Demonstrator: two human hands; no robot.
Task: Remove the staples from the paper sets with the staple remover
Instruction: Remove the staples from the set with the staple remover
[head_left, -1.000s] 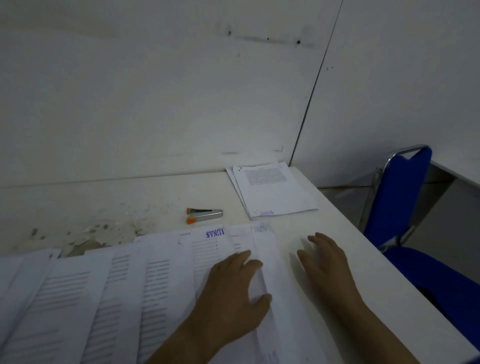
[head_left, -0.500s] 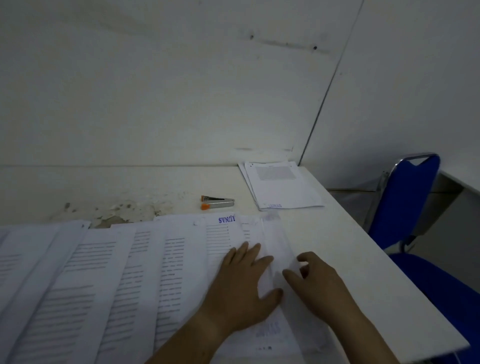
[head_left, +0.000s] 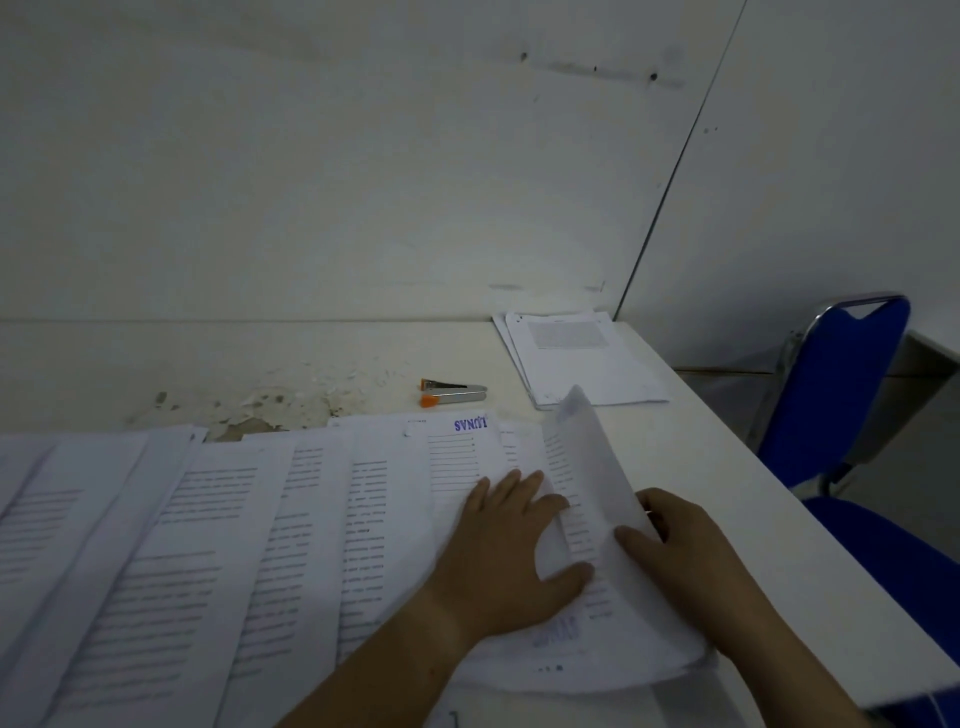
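Observation:
Several printed paper sets (head_left: 218, 545) lie fanned in a row across the white table (head_left: 727, 467). My left hand (head_left: 506, 551) presses flat on the rightmost set, fingers spread. My right hand (head_left: 675, 545) pinches the right edge of that set's top sheet (head_left: 592, 467) and holds it curled up off the pile. The staple remover (head_left: 453, 392), silver with orange tips, lies alone on the table beyond the papers, untouched by either hand.
A separate stack of papers (head_left: 582, 358) sits at the far right corner by the wall. A blue chair (head_left: 841, 395) stands off the table's right edge. Peeling paint patches (head_left: 291, 400) mark the tabletop behind the papers.
My right hand moved from the bare table onto the rightmost set, pinched its top sheet and lifted it up. My left hand stayed pressed on the papers.

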